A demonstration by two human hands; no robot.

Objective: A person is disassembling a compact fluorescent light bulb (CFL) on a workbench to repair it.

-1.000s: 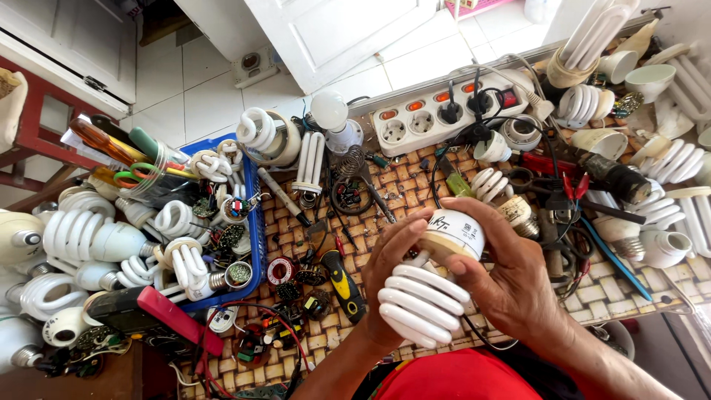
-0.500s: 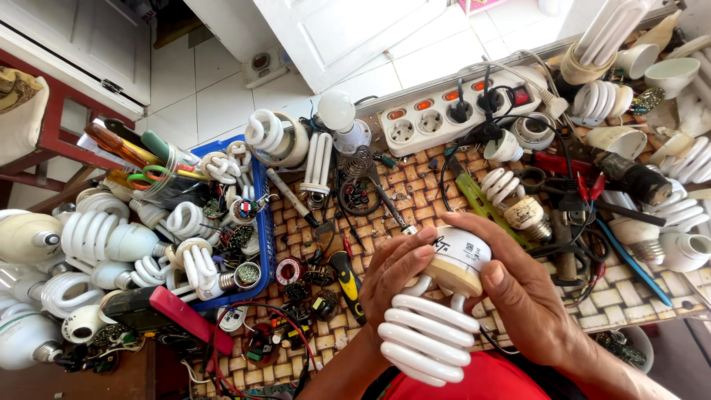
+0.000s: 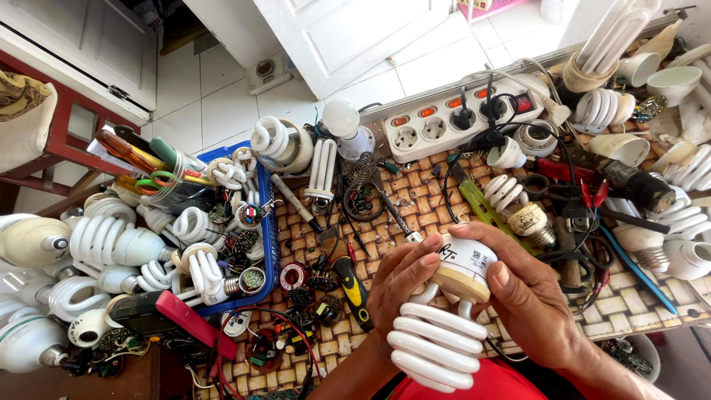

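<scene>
Both my hands hold one large white spiral lamp (image 3: 437, 348) over the near edge of a woven workbench (image 3: 422, 200). My left hand (image 3: 396, 285) grips the left side of its white base (image 3: 465, 263), and my right hand (image 3: 529, 300) wraps the right side, thumb on the tan collar. The spiral tube points toward me and the base points away. A yellow-and-black screwdriver (image 3: 352, 285) lies just left of my left hand.
A blue tray (image 3: 268, 222) of spiral lamps and small parts sits at left. A white power strip (image 3: 459, 118) with black plugs runs along the far edge. More lamps, lamp bases, cables, red clips and a red meter (image 3: 174, 315) crowd the bench.
The lamp and both hands have shifted slightly right and nearer to me; the view has tilted a little. The grip looks the same.
</scene>
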